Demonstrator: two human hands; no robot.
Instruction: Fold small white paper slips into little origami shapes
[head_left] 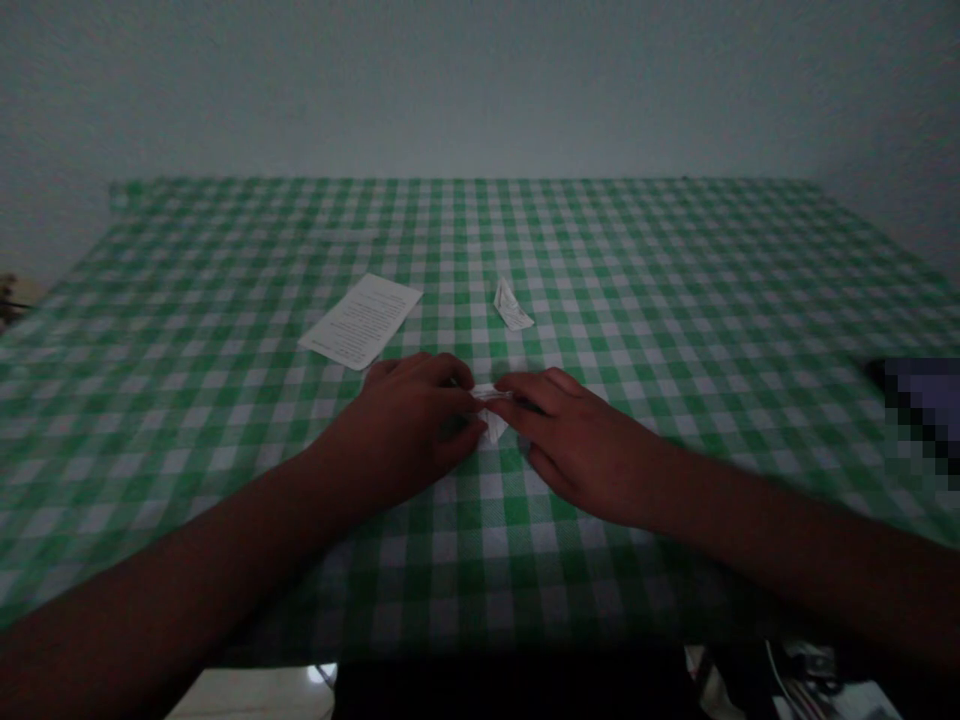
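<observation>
Two hands closed: left hand, right hand | small folded paper pinched between both, equally near each | printed sheet past left hand | folded paper scrap past right hand

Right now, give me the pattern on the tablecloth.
The tablecloth is a green-and-white gingham check, shown best in the head view.

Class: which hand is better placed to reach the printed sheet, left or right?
Left, probably: the left hand sits right by the printed sheet, while the right hand is farther off, beyond the folded paper both hands are on.
</observation>
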